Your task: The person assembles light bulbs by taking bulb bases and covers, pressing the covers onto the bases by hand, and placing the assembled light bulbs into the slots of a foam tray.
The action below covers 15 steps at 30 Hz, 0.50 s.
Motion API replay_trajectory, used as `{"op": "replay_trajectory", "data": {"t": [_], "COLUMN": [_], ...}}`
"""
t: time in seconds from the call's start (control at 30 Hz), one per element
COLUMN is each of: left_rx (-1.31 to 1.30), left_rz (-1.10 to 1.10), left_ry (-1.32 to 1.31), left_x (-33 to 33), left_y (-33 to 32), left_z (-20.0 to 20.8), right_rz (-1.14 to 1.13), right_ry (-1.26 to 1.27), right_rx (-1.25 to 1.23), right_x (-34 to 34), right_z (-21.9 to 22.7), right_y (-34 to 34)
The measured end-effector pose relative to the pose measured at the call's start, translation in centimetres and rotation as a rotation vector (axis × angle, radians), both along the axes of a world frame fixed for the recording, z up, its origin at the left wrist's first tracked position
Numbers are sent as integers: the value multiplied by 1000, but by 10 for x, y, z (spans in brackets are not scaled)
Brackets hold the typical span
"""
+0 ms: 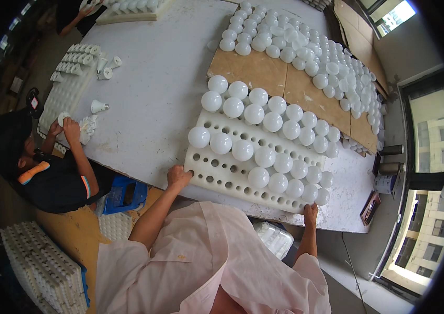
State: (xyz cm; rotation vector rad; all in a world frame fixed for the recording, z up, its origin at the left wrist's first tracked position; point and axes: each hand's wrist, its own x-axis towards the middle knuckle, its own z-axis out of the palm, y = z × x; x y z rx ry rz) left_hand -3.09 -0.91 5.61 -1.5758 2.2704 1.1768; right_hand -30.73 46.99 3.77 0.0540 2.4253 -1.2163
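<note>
A white foam tray (222, 175) with rows of round holes lies in front of me at the table's near edge. My left hand (179, 178) is closed on its near left corner, and my right hand (311, 213) grips the near right corner; the undersides of both grips are hidden. Frosted white bulb covers (242, 150) stand in several rows on the tray. Two full rows fill the far side, a further row runs across the middle, and a shorter one sits toward the right. Bare holes show between the rows and at the near left.
Beyond the tray, many loose bulb covers (312, 68) crowd brown cardboard (264, 70). At left, a co-worker (49, 178) handles a small white part beside a tray of bulb bases (65, 94). Stacked trays (44, 267) stand at lower left, a blue stool (122, 196) nearby. Windows line the right.
</note>
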Motion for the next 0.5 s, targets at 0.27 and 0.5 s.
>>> {"op": "replay_trajectory", "data": {"t": [0.27, 0.5], "left_rx": [-14, -91], "left_rz": [25, -10], "left_ry": [-37, -99], "left_x": [1, -5], "left_y": [-2, -6], "left_z": [14, 27], "right_rz": [-1, 85], "right_ry": [123, -47], "right_rx": [-19, -148], "right_x": [8, 3], "right_z": [-6, -1], "right_y": [-3, 2]}}
